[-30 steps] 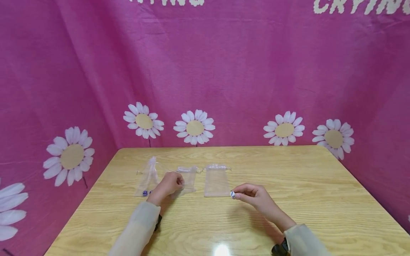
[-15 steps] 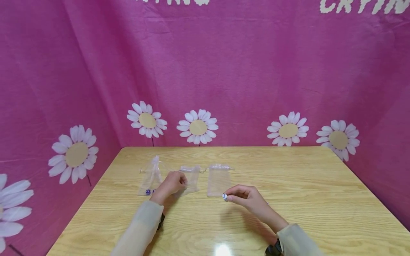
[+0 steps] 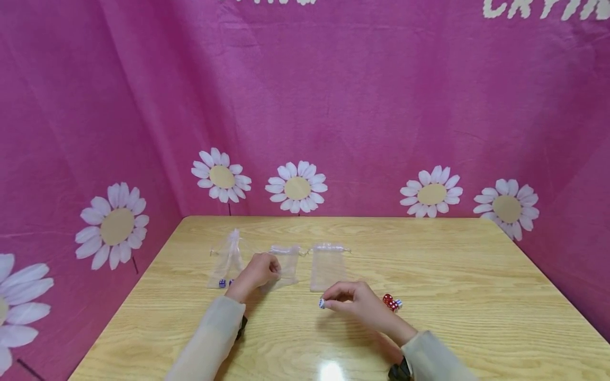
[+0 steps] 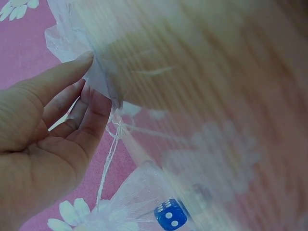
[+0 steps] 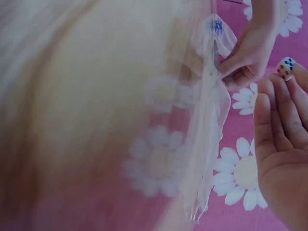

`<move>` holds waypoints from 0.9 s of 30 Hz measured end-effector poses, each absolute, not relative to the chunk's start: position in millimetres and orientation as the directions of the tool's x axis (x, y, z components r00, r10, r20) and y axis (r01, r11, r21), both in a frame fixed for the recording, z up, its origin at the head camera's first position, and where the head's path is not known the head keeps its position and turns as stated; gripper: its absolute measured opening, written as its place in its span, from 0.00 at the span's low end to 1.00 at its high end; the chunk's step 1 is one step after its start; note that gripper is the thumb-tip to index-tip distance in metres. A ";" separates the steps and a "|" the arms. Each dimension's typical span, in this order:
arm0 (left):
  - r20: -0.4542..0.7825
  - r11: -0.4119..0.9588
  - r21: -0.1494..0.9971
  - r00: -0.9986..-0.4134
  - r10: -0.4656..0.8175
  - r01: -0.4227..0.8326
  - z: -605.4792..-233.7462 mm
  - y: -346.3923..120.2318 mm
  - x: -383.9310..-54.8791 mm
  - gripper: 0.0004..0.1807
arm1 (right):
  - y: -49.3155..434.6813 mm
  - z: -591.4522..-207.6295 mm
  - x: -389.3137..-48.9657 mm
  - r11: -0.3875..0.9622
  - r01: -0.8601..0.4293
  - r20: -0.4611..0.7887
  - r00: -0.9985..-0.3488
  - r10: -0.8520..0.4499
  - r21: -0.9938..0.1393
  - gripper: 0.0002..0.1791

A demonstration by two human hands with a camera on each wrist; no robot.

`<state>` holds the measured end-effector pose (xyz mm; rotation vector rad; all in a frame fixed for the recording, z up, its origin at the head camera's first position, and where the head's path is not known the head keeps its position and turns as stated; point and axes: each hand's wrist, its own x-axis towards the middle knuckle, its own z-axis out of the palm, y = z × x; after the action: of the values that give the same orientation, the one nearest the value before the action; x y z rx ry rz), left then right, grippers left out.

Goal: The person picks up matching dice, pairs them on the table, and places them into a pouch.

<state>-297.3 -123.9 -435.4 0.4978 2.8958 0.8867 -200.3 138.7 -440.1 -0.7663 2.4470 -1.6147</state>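
Observation:
My right hand (image 3: 357, 304) pinches a white die (image 3: 322, 303) between thumb and fingertips, just above the table. In the right wrist view this die (image 5: 286, 68) shows red and blue dots. My left hand (image 3: 259, 270) pinches the lower left part of the middle sheer drawstring pouch (image 3: 288, 264); its thumb and fingers meet at the fabric in the left wrist view. Beside it on the left lies a gathered sheer pouch (image 3: 233, 254) with blue dice (image 3: 222, 283) in it, partly hidden by my left wrist. A flat sheer pouch (image 3: 328, 270) lies to the right of the middle one.
Red dice (image 3: 388, 300) and a white die (image 3: 399, 304) lie on the wooden table (image 3: 452, 275) behind my right wrist, partly covered by it. A pink cloth (image 3: 362, 116) with daisies hangs along the table's back and left edges.
My right hand has moved left with the white die, from beside the right pouch to in front of it. The red dice have come into view behind it. My left hand stays at the middle pouch.

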 end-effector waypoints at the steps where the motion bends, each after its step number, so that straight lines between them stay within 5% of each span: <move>1: 0.024 0.781 0.555 -0.945 0.327 0.285 -435.5 -124.1 -297.5 0.04 | 137.0 -440.2 -199.9 0.321 -0.359 0.177 -0.860 -0.479 -0.876 0.10; 18: -0.004 0.796 0.545 -0.949 0.317 0.263 -432.6 -123.9 -296.8 0.03 | 114.4 -439.4 -192.1 0.435 -0.597 0.165 -0.696 -0.699 -0.674 0.04; 27: -0.010 0.791 0.556 -0.949 0.315 0.256 -432.6 -123.3 -297.0 0.03 | 111.3 -438.5 -189.3 0.470 -0.646 0.137 -0.663 -0.736 -0.601 0.03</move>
<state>-297.0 -123.3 -432.6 0.4601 2.8753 0.8706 -189.3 111.3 -438.5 -1.2167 2.5700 -0.9571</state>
